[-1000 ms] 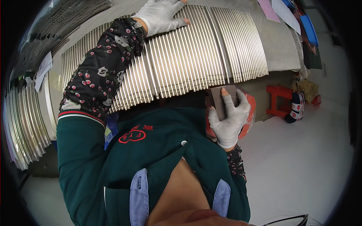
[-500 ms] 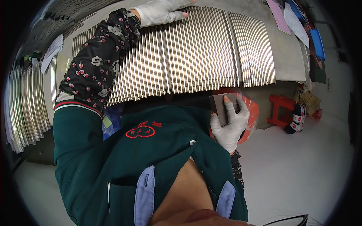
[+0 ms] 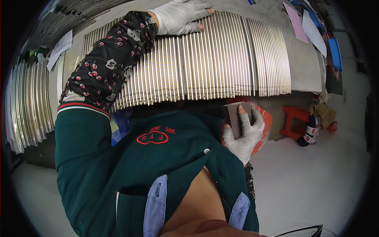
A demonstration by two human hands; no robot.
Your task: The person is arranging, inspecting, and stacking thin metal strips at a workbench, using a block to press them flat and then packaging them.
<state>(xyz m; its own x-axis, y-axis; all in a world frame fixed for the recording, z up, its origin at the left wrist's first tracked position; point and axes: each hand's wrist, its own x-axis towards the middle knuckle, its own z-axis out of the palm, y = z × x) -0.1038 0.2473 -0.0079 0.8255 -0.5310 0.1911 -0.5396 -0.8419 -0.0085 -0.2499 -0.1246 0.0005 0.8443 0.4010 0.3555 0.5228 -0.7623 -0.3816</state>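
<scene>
Many slim, shiny metal rods (image 3: 219,55) lie side by side in groups on the grey worktop, their near ends lined up close to its front edge. My left hand (image 3: 179,17), in a white glove with bare fingertips, rests flat across the rods' far part, fingers stretched out. In my right hand (image 3: 246,136), gloved the same way, is a flat grey-brown block that looks like a sanding sponge (image 3: 235,120). Thumb and fingers grip it below the worktop's front edge, apart from the rods. The palm side of that hand is hidden.
Wrapped bundles of rods (image 3: 29,102) lie at far left, beside a paper slip (image 3: 60,49). Pink and white sheets (image 3: 296,23) and a blue bin (image 3: 334,53) are at the right end. A red stool (image 3: 294,120) stands on the floor at right.
The whole view has shifted slightly, so rods and hands appear lower and farther right. My left hand still lies on the rods; my right still grips the block.
</scene>
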